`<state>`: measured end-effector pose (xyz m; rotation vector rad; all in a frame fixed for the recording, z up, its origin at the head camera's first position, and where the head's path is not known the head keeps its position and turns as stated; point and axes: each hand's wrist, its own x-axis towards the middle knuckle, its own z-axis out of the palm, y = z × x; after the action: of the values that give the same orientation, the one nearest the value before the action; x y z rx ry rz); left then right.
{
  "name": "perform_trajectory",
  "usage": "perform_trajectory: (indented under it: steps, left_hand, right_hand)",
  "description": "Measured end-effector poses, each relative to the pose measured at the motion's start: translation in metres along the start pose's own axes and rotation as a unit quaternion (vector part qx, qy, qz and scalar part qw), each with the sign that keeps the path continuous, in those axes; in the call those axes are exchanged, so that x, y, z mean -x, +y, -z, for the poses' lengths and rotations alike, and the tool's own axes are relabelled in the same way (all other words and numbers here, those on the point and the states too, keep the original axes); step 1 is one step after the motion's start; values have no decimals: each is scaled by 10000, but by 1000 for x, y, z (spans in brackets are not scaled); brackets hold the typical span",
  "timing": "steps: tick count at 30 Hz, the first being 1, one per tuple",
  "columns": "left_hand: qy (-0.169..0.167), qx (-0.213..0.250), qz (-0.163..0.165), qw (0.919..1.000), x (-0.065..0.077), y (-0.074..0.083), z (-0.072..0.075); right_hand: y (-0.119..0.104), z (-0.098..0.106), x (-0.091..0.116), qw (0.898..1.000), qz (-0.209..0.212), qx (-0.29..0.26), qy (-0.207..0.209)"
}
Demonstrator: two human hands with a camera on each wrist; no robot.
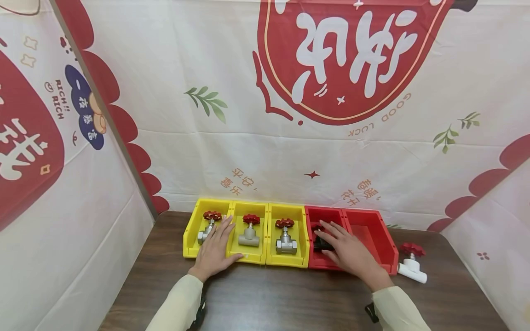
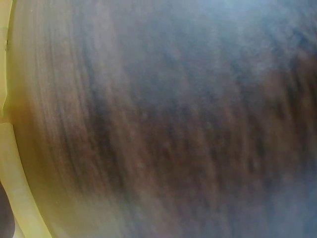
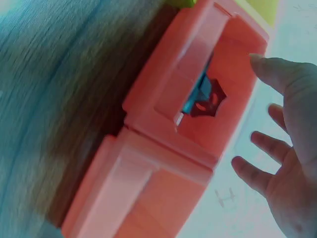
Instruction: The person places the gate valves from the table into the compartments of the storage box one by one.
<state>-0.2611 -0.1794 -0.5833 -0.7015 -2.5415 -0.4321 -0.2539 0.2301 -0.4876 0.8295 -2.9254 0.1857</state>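
Note:
My left hand (image 1: 215,248), fingers straight, lies over the divider between the two leftmost yellow bins (image 1: 229,252). Beside it in the first bin is a metal valve (image 1: 201,236) with a red handwheel, partly hidden by the fingers. A dull-grey valve (image 1: 249,238) lies in the second bin, and a shiny valve with hex ends (image 1: 285,246) in the third. Over the nearer red bin (image 3: 163,94) hovers my right hand (image 1: 352,253), fingers spread and holding nothing. Beneath it is a black valve (image 1: 320,244) with a red handwheel, partly covered in the head view.
Right of the black valve's bin is another red bin (image 1: 368,230). A white valve (image 1: 411,267) with a red handwheel lies on the brown table (image 1: 281,299), at the row's right end. A printed cloth (image 1: 186,151) hangs behind the bins.

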Motion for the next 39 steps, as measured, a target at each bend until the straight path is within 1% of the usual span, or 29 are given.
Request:
perform_trajectory:
  steps: [3,9,17,19,22,27,31,36,39]
  left_hand:
    - [38,-9,-24,10000,1,-1,0]
    - [119,0,-10,9999,2,-2,0]
    - [132,55,25,9999,3,-4,1]
    - [122,56,19,9999,3,-4,1]
    - [144,63,6,9999,3,-3,1]
    - [205,35,-23,9998,2,-2,1]
    - [126,49,-16,9999,1,0,1]
    - [92,74,11,9999,-1,2,0]
    - [104,47,17,9999,0,1,0]
  right_hand:
    - [2,7,5,9998,-37,37,194]
    - [11,17,16,9987,-289,104,405]
    - [28,18,34,9960,-515,211,694]
    - [33,18,40,9947,-596,162,826]
    - [41,17,49,9933,-706,46,914]
    - [55,13,66,9915,-976,17,862]
    - [67,8,80,9891,-1212,14,833]
    - [81,5,94,9871,-1396,-14,784]
    - [85,4,100,9862,-1488,-18,722]
